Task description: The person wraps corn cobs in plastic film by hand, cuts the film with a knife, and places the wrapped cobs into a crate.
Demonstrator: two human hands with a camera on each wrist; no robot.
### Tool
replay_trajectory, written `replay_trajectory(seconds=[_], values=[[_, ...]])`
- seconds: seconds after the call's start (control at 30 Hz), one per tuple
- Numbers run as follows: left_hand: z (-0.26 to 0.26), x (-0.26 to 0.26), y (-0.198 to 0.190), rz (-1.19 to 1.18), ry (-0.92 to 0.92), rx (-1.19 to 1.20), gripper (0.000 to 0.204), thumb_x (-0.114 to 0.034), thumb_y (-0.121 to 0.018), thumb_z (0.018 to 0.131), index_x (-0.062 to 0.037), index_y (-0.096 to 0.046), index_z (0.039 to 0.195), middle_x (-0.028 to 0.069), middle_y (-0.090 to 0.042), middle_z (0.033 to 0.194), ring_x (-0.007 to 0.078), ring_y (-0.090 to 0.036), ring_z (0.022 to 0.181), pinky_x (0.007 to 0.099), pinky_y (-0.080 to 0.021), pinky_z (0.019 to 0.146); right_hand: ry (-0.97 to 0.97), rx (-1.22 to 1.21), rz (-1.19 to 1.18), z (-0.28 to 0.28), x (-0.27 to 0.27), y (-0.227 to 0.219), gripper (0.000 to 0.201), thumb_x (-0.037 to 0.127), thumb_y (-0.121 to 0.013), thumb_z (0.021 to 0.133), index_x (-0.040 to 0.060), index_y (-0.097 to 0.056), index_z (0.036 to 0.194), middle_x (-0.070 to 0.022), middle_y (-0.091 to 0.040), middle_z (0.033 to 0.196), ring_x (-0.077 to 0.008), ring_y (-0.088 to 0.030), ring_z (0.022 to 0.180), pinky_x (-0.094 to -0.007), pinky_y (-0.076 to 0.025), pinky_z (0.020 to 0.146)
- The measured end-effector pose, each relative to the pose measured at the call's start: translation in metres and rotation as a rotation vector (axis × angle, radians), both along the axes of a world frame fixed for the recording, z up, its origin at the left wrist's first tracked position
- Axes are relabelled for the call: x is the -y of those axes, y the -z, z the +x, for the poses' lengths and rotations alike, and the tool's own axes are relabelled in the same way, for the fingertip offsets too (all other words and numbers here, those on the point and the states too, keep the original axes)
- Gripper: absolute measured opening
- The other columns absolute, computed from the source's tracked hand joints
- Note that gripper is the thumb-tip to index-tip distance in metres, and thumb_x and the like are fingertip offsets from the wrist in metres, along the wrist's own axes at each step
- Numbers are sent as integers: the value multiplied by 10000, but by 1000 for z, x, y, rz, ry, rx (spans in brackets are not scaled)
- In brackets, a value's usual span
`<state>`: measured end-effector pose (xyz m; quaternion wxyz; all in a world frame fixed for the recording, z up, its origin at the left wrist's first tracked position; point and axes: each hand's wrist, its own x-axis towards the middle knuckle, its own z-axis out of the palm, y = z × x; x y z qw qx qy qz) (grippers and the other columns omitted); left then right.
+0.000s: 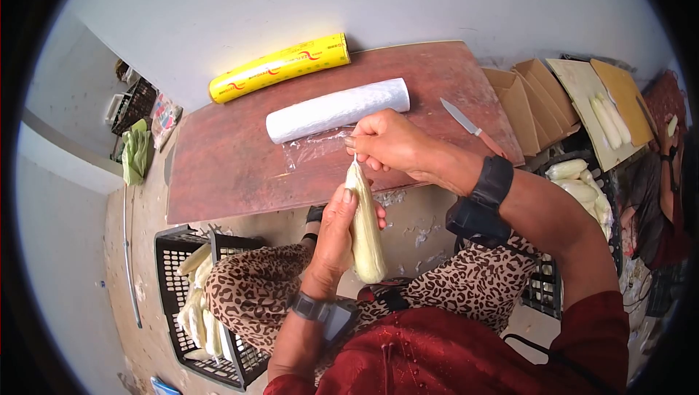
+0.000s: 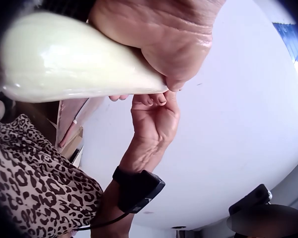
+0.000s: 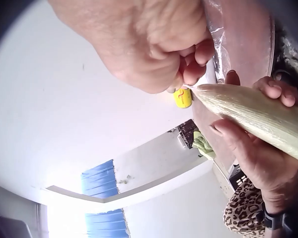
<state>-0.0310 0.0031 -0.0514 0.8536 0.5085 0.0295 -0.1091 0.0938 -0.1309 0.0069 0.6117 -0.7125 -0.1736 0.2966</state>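
A pale green, corn-shaped vegetable (image 1: 369, 238) wrapped in clear film hangs tip-up in front of the table's edge. My left hand (image 1: 336, 229) grips its upper part, with the thumb along the near side and fingertips showing beyond it. At the tip, my right hand (image 1: 387, 144) pinches the twisted end of the film between thumb and fingers. In the right wrist view the film end runs from the vegetable (image 3: 253, 111) into the pinch of the right hand (image 3: 164, 54). The left wrist view shows the vegetable's smooth, thick end (image 2: 49, 59) close up.
On the red-brown table (image 1: 218, 169) lie a white film roll (image 1: 338, 109) with a loose film edge, a yellow tube (image 1: 280, 67) and a knife (image 1: 473, 127). Crates (image 1: 169, 278) of vegetables stand on both sides. Cardboard (image 1: 535, 104) is at the right, near another person's arm (image 1: 666, 176).
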Motion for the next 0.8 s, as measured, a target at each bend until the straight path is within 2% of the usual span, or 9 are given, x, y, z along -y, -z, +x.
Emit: replay_trajectory(seconds=[0.3, 0.4, 0.6, 0.7, 0.8], values=[[0, -2, -1, -19, -14, -11, 472, -413, -466, 973, -29, -459, 1248, 108, -598, 892, 168, -601, 811, 298, -517, 748, -155, -326, 236, 5, 9, 8, 389, 376, -604, 929, -7, -590, 992, -21, -562, 801, -67, -506, 648, -192, -418, 541], [1, -2, -1, -35, -9, -6, 481, -416, -471, 969, -29, -459, 1255, 106, -598, 895, 169, -600, 814, 300, -517, 750, -221, -224, 180, 4, 7, 11, 359, 333, -627, 918, -24, -607, 949, -42, -595, 756, -80, -532, 624, -209, -431, 518], [0, -3, 2, -24, 21, -7, 520, -432, -454, 970, -19, -451, 1286, 108, -604, 910, 177, -600, 811, 307, -508, 752, -212, -183, 150, 3, 6, 12, 199, 193, -619, 916, -4, -640, 936, -53, -618, 786, -73, -552, 638, -224, -468, 536], [0, -3, 4, -95, 18, -34, 531, -436, -433, 975, -7, -456, 1287, 120, -608, 951, 197, -598, 848, 332, -494, 797, -147, -170, 145, -3, 4, 7, 236, 217, -628, 921, -8, -656, 985, -17, -620, 784, -43, -531, 645, -183, -436, 544], [1, -2, 5, -200, -10, -66, 527, -432, -422, 978, -2, -467, 1279, 134, -612, 1021, 216, -592, 937, 357, -471, 863, -118, -156, 165, -4, 3, 7, 227, 225, -645, 911, 1, -666, 934, -15, -618, 757, -45, -524, 622, -188, -429, 535]])
